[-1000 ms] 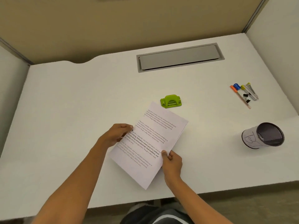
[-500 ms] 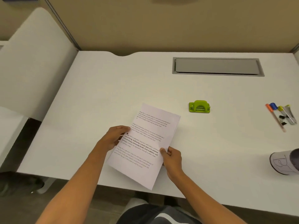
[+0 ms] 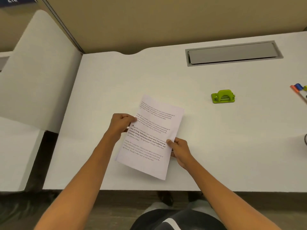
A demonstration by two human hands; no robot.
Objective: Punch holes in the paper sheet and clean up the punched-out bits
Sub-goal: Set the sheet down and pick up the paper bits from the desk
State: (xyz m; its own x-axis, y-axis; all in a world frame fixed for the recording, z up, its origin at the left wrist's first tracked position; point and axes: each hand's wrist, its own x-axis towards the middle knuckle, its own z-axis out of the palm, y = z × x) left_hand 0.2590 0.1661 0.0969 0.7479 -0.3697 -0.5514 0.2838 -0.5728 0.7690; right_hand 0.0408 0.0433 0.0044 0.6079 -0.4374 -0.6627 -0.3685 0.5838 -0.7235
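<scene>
A white paper sheet (image 3: 152, 135) with printed text hangs just above the white desk (image 3: 124, 83), tilted with its top to the right. My left hand (image 3: 122, 124) pinches its left edge near the middle. My right hand (image 3: 180, 149) pinches its right edge lower down, thumb on top. A small green hole punch (image 3: 223, 96) stands on the desk to the upper right of the sheet, well apart from both hands. No punched-out bits are visible.
A grey cable hatch (image 3: 232, 53) lies in the desk at the back right. Coloured pens (image 3: 298, 89) lie at the right edge. A white partition (image 3: 38, 68) borders the desk on the left. The desk's front edge runs just below the sheet.
The camera view has swung left, so the punch and pens sit further right and the pen cup has almost left the frame. Both hands still hold the sheet, now turned slightly more upright.
</scene>
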